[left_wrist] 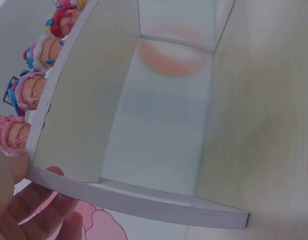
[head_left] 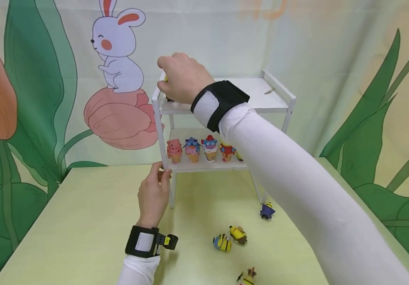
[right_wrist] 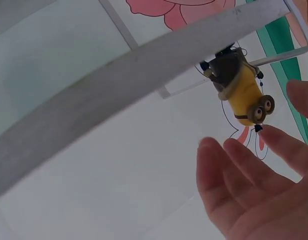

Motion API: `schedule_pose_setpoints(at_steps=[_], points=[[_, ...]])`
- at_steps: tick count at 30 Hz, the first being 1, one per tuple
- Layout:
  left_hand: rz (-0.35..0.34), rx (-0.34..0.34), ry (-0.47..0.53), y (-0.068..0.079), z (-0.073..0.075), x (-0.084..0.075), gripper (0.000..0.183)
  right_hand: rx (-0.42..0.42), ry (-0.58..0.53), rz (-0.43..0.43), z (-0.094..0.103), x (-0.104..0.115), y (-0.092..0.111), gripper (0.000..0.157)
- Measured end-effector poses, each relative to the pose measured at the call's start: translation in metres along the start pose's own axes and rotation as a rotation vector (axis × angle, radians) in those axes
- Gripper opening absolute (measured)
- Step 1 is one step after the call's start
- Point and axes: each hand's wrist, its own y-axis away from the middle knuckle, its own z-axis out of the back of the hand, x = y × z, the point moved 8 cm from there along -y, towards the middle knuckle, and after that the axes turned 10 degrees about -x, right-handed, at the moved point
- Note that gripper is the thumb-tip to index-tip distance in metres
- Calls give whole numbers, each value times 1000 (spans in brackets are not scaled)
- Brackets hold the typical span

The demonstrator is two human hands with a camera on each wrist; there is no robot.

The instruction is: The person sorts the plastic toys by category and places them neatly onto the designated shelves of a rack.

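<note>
Leaving the yellow toy standing on the left end of the white rack, the loose right hand beside it should slip away without a bump while the left hand pinches the lower shelf to stop wobbles.

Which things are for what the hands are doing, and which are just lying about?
Seem part of it:
right hand, by the yellow goggled figure
left hand, gripping the white rack
likely the loose toys on the table

Seem just there:
maybe the ice-cream figures
rabbit picture
</note>
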Motion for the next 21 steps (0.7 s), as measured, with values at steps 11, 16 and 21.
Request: schedule_pose_setpoints(at_steps=[11,16,21], points=[[-5,-10,2,1,1,1,26,-65,120,82,13,11,16,45],[-2,-12,-6,2,0,3,26,-130,107,131,23,14,30,43],[-2,-12,-2,1,0,1,27,-189,77,185,31,14,49,41]])
